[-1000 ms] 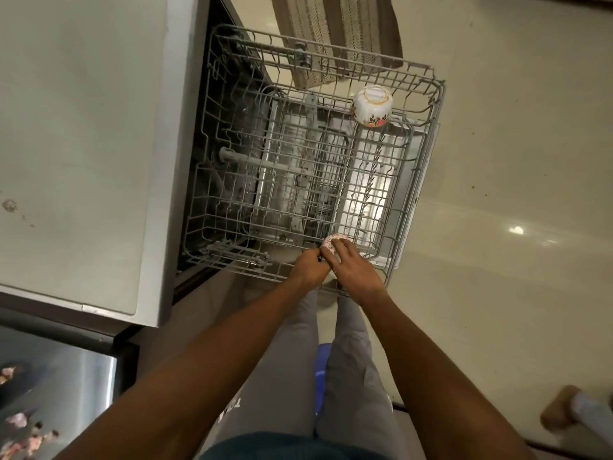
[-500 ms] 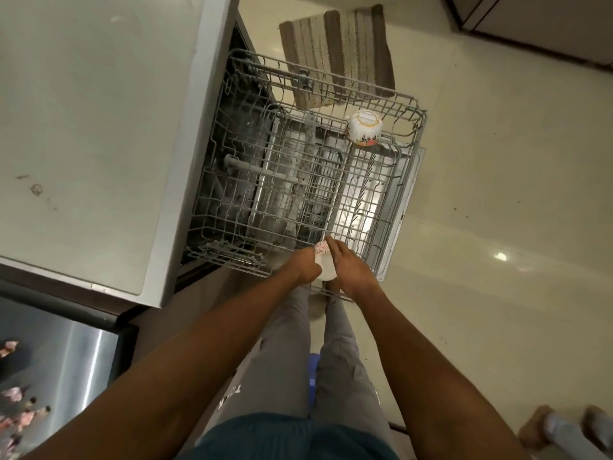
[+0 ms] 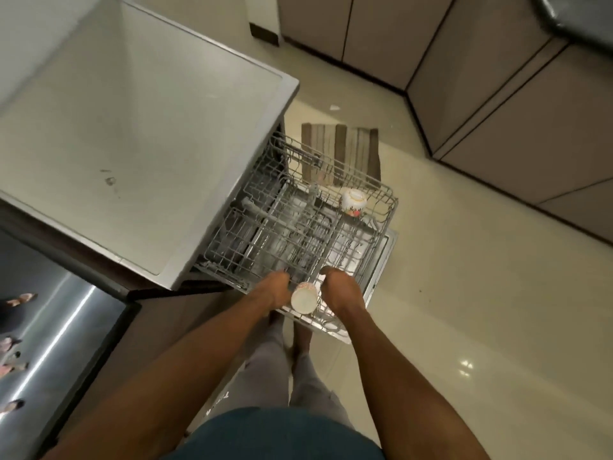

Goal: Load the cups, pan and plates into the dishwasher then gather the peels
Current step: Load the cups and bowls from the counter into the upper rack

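Note:
The dishwasher's grey wire rack (image 3: 265, 240) is pulled out over the open door. A white cup with a floral pattern (image 3: 354, 200) stands upside down in the rack's far right corner. A second patterned cup (image 3: 304, 297) lies tilted at the rack's near edge, its white inside facing me. My left hand (image 3: 272, 290) is closed against this cup's left side. My right hand (image 3: 338, 288) sits just right of it with a small gap; its fingers curl down at the rack and are hidden. Pink peels (image 3: 11, 366) lie on the steel counter at far left.
The dishwasher's flat grey top (image 3: 132, 144) fills the upper left. A striped mat (image 3: 341, 151) lies on the cream floor beyond the rack. Cabinet fronts (image 3: 497, 94) line the far right. My legs stand right at the rack's near edge.
My view has risen and pulled back. The cup has tipped so its opening faces me, and my right hand has come off it to the right. The far cup stays put.

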{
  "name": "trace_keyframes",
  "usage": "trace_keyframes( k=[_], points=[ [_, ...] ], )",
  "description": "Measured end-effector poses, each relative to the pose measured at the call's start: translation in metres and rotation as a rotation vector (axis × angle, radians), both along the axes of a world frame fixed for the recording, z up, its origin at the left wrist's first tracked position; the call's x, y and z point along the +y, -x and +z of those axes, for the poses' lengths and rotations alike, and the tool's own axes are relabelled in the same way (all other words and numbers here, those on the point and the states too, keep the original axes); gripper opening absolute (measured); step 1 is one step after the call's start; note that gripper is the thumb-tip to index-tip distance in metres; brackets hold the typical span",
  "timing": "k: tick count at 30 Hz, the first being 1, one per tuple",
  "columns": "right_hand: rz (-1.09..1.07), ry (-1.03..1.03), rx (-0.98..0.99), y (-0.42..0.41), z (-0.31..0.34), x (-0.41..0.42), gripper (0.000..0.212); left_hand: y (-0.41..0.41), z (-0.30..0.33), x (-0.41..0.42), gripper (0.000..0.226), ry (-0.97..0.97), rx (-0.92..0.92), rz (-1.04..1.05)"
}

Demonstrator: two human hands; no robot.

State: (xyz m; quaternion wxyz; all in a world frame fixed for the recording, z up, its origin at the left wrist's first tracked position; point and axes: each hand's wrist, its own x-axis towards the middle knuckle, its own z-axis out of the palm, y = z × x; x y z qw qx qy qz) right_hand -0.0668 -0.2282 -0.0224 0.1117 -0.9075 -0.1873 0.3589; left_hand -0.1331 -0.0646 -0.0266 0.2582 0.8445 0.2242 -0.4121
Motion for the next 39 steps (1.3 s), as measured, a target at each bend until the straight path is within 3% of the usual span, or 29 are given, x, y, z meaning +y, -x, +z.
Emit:
trace_keyframes(
  k=[5, 13, 17, 32, 39],
  points=[
    [0.123, -0.079, -0.108, 0.010, 0.034, 0.018, 0.027, 0.013, 0.037, 0.004, 0.013, -0.050, -0.101, 0.043],
    [0.313, -0.130, -0.190, 0.039, 0.058, 0.043, 0.021, 0.050, 0.077, 0.022, 0.032, -0.051, -0.279, 0.181],
    [0.382, -0.130, -0.187, 0.053, 0.063, 0.061, 0.016, 0.079, 0.087, 0.036, 0.020, -0.093, -0.290, 0.199],
    [0.618, -0.242, -0.261, 0.142, 0.098, 0.178, 0.025, 0.212, 0.120, 0.109, 0.017, -0.175, -0.317, 0.443],
    [0.719, -0.354, -0.310, 0.209, 0.109, 0.227, 0.022, 0.288, 0.136, 0.141, 0.026, -0.320, -0.400, 0.516]
  ],
)
